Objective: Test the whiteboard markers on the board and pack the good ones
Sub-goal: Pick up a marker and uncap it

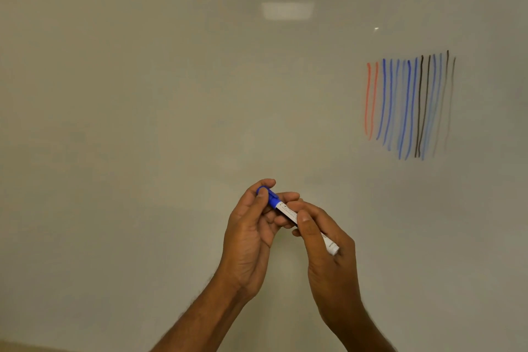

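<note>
Our marker (285, 210) slants from far left to near right, left hand (248, 237) curled round its blue cap (271, 197), right hand (328, 266) pinching the barrel (331, 246).

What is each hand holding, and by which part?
One marker: the left hand grips its blue cap, and the right hand grips the white barrel.

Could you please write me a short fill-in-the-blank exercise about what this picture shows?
Both hands hold one marker whose cap is ____.
The left hand grips the cap end; the right hand grips the ____ barrel.
On the whiteboard, the leftmost test strokes are ____.
Missing words: blue, white, red.
</note>
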Action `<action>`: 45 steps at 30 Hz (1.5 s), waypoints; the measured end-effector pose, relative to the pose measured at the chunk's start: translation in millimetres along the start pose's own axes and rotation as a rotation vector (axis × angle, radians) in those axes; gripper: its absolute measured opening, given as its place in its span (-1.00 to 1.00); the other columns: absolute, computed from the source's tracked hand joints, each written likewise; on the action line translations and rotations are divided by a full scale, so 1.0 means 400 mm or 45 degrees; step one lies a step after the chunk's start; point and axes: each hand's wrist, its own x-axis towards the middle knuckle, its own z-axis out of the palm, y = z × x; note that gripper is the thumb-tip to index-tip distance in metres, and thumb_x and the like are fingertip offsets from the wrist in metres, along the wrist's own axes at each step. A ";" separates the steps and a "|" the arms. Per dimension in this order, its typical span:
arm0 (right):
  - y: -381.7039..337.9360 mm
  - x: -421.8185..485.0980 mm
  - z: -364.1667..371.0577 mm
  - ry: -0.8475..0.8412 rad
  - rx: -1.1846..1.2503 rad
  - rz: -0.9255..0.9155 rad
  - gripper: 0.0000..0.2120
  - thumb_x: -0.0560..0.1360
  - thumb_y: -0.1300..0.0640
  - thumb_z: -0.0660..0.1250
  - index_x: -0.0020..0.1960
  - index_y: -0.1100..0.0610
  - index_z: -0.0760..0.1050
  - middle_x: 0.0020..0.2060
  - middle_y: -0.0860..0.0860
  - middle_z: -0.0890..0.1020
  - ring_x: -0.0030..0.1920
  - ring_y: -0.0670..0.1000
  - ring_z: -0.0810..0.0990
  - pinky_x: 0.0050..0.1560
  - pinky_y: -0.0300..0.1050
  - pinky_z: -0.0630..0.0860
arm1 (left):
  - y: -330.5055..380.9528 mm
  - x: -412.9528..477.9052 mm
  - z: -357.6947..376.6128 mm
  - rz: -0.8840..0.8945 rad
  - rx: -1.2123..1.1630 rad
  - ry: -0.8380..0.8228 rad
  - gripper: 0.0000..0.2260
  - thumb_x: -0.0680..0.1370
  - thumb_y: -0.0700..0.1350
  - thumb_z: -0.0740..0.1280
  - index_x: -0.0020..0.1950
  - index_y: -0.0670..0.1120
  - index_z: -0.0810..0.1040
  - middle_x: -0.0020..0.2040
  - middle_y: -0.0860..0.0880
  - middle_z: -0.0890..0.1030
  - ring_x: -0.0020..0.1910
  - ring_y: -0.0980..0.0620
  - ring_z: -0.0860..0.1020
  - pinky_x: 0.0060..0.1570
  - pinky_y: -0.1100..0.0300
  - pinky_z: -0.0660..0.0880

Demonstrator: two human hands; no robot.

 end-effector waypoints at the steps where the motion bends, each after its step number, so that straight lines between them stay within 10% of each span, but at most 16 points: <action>1: 0.006 -0.003 0.009 0.005 -0.001 0.010 -0.73 0.52 0.02 0.23 0.09 0.04 0.64 -0.04 -0.17 0.72 0.06 -0.11 0.67 0.03 -0.32 0.56 | -0.003 -0.003 -0.009 -0.001 -0.015 0.023 -0.76 0.71 -0.12 0.15 0.28 -0.17 0.51 0.09 -0.32 0.68 0.08 -0.20 0.69 0.13 -0.03 0.63; 20: 0.183 -0.128 0.151 -0.305 -0.067 0.312 -0.85 0.50 0.09 0.40 0.04 0.07 0.64 -0.22 0.01 0.73 -0.19 0.02 0.69 -0.16 -0.21 0.61 | -0.009 -0.095 -0.343 -0.042 0.255 0.257 -0.70 0.74 -0.10 0.07 0.27 -0.17 0.54 0.08 -0.30 0.69 0.08 -0.20 0.69 0.09 0.06 0.64; 30: 0.386 -0.312 0.251 -0.686 -0.756 0.132 -0.72 0.56 -0.15 0.26 0.14 -0.05 0.61 -0.30 -0.30 0.54 -0.26 -0.16 0.57 -0.23 -0.43 0.41 | -0.073 -0.268 -0.609 -0.053 0.922 0.476 -0.70 0.72 -0.06 0.10 0.31 -0.04 0.57 0.13 0.01 0.72 0.22 0.01 0.64 0.33 0.10 0.51; 37: 0.536 -0.483 0.324 -0.765 -0.845 0.042 -0.75 0.54 -0.04 0.34 0.16 0.02 0.59 -0.04 -0.10 0.67 -0.12 -0.07 0.60 -0.12 -0.24 0.58 | -0.102 -0.438 -0.837 -0.161 1.589 0.551 -0.61 0.72 0.06 0.08 0.57 0.21 0.20 0.55 0.22 0.27 0.47 0.48 0.19 0.53 0.29 0.15; 45: 0.701 -0.691 0.381 -0.997 -0.929 -0.026 -0.85 0.55 0.05 0.32 0.08 0.03 0.59 -0.07 -0.10 0.63 -0.08 -0.05 0.57 -0.12 -0.06 0.54 | -0.160 -0.698 -1.097 -0.474 2.193 0.530 -0.45 0.73 0.08 0.00 0.68 -0.07 -0.04 0.67 -0.02 -0.13 0.61 0.16 -0.30 0.62 0.05 -0.16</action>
